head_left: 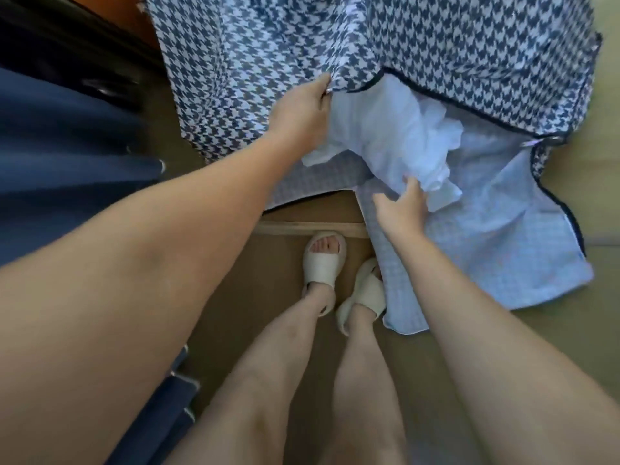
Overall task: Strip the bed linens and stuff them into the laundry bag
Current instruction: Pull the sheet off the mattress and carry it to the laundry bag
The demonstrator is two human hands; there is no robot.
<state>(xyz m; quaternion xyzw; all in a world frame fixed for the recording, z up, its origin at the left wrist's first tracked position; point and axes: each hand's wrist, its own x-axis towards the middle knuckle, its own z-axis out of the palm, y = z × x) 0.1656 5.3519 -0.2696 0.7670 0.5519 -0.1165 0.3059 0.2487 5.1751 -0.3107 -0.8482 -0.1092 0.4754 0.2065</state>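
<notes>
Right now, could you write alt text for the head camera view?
A person's left hand holds open the rim of a houndstooth laundry bag while the right hand touches crumpled white linen in its opening; cream slippers stand on brown floor.

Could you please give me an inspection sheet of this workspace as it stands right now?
Surface: brown floor, with a wooden strip across it by the feet.
Job's things: houndstooth laundry bag lies open on the floor; white linens are bunched in its opening.
Clutter: dark blue fabric at the left.
Hands: left hand grips the bag's opening edge; right hand touches the linens, its fingertips hidden.
Cables: nothing seen.
Surroundings: the person's feet in pale slippers; a dark object upper left, too blurred to identify.
</notes>
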